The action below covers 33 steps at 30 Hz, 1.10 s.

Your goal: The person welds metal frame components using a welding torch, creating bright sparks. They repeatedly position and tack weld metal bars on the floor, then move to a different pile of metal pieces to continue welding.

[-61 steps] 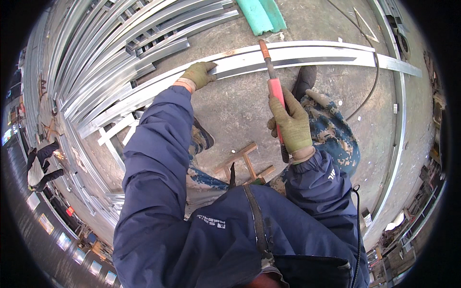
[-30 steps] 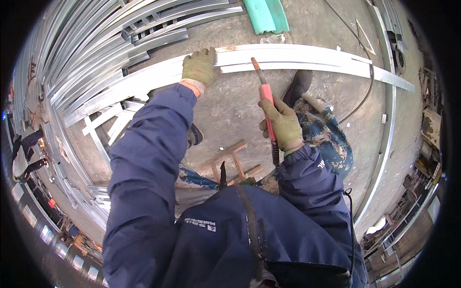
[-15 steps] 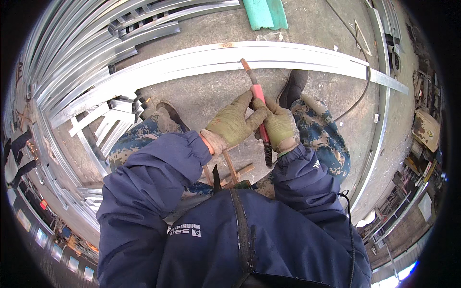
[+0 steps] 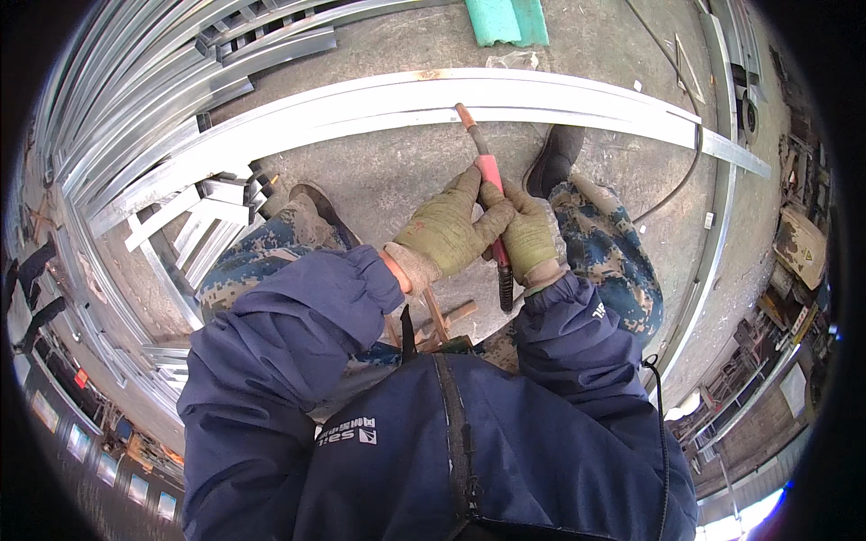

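Both of my hands, in olive work gloves, are closed around a welding torch with a red handle, a bent neck and a copper-coloured nozzle. My left hand grips it from the left, fingers reaching over the handle. From the right, my right hand wraps the same handle, partly covered by the left fingers. Below the hands the torch ends in a black ribbed cable sleeve. Its nozzle points away from me and overlaps the near side of a long, bright metal profile lying across in front of me.
Stacked metal channels fill the far left, with short cut pieces near my left foot. A cable loops over the right end of the profile. A green sheet lies beyond. Wooden pieces are between my legs.
The view has shifted slightly, with the profile sitting a little higher in the picture. Both hands keep their hold on the torch, and its pose is nearly the same.
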Each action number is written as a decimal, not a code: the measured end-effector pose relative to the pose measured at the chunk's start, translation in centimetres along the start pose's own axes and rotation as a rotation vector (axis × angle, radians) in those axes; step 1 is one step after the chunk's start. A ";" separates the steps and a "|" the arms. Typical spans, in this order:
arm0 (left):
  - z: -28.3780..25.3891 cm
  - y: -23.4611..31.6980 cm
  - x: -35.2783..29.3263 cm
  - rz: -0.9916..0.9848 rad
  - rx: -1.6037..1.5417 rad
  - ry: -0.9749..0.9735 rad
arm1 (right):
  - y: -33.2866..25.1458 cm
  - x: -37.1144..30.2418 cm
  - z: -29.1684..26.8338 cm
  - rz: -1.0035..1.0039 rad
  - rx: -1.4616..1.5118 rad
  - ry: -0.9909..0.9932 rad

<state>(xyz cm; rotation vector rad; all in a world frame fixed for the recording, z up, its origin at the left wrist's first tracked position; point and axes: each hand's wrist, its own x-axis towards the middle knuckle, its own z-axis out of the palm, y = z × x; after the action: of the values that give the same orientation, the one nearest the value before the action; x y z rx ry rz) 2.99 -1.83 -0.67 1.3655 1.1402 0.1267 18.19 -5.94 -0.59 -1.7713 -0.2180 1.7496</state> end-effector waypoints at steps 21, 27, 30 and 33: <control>-0.7 0.4 0.0 -0.001 -0.035 -0.026 | 0.0 0.1 0.1 -0.041 -0.032 -0.011; -0.4 0.4 0.2 0.009 0.023 -0.001 | 0.1 0.2 -0.2 -0.074 -0.038 -0.007; -0.4 0.5 0.2 -0.001 0.014 0.000 | -0.2 0.0 0.2 -0.085 -0.046 0.003; -0.5 0.8 0.1 0.000 -0.009 0.018 | -0.5 -0.2 0.4 -0.058 -0.060 0.030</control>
<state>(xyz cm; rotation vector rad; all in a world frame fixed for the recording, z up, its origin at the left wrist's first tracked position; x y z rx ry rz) 3.11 -1.17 0.05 1.3586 1.1532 0.1441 17.97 -5.53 -0.12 -1.8140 -0.3094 1.6905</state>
